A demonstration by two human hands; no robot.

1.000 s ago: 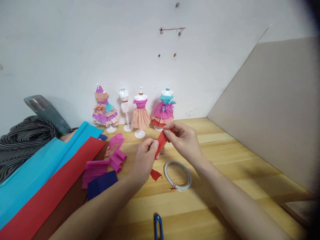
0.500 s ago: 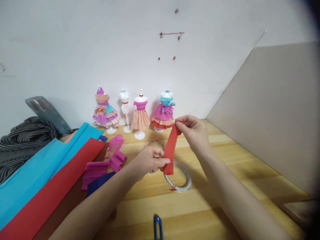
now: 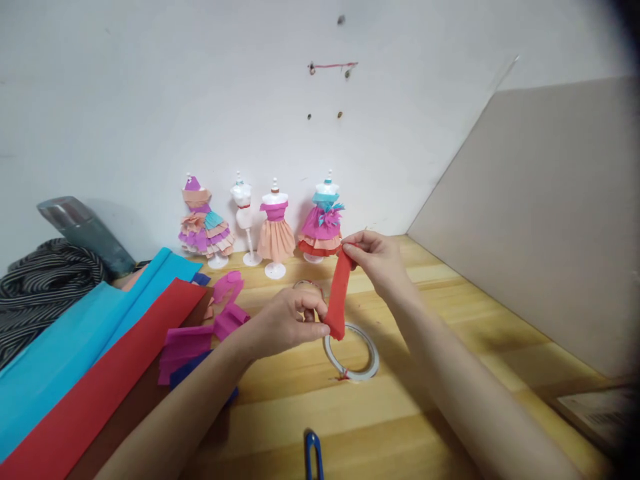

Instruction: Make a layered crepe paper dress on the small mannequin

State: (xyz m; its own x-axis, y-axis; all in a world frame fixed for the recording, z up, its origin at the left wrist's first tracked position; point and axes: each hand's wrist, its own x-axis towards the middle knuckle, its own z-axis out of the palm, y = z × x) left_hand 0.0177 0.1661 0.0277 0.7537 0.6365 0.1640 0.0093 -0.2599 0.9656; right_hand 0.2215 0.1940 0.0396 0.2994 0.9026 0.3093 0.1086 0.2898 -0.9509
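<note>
A short red paper strip (image 3: 340, 287) hangs slantwise between my two hands above the wooden table. My right hand (image 3: 373, 257) pinches its upper end between thumb and fingers. Down at the lower left corner, my left hand (image 3: 295, 317) has its thumb and fingers closed on the strip, whose bottom edge looks folded. Just below the strip lies a white tape roll (image 3: 370, 353) on the table. Another ring-shaped roll (image 3: 309, 285) is partly hidden behind my left hand.
Several small dress forms, one with a peach skirt (image 3: 277, 240), stand along the wall. Blue paper (image 3: 125, 320), red paper (image 3: 120, 360) and magenta scraps (image 3: 187, 343) lie left, near a striped cloth (image 3: 50, 280) and a bottle (image 3: 85, 230). A blue-handled tool (image 3: 313, 453) is at the front.
My left fingers have shifted to the strip's lower corner, and its bottom end now looks folded. The whole view has moved slightly.
</note>
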